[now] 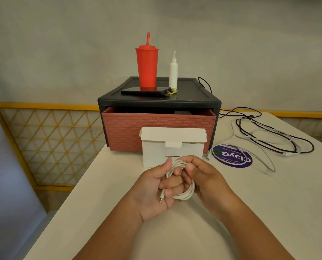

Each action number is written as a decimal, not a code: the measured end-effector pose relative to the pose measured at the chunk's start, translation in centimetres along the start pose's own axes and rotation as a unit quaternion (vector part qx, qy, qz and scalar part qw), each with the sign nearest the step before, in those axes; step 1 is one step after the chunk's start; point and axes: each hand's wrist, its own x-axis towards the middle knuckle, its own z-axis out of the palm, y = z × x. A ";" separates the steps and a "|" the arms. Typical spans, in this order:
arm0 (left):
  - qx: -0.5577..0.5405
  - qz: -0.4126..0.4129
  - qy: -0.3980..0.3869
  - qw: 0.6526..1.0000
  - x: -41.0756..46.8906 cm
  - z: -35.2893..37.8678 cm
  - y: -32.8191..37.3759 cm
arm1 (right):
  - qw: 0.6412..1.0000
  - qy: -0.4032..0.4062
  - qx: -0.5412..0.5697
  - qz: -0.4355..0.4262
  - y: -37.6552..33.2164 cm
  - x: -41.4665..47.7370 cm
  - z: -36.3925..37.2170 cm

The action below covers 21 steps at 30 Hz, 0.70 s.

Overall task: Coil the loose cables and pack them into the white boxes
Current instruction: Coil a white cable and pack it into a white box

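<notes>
Left grip (152,186) and right grip (207,177) clutch the coil (189,192); winding looks done, next I tuck it into open box (154,154).

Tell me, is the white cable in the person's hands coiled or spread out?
Coiled: the white cable forms stacked loops, gripped by the left hand and right hand, one plug poking out.

White box (172,152), red brick-patterned drawer (158,128), red cup (147,67).
</notes>
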 end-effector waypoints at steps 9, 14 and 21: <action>0.052 -0.033 -0.013 0.998 0.0 -1.1 0.4 | 0.989 -0.025 0.140 0.030 1.0 0.0 -0.3; 0.187 -0.002 0.153 0.970 0.8 -1.8 -0.3 | 0.995 0.087 -0.001 0.047 1.8 0.7 -0.4; 0.399 0.174 0.418 0.797 2.2 -3.8 0.2 | 0.975 0.195 -0.098 0.040 2.1 1.4 -2.1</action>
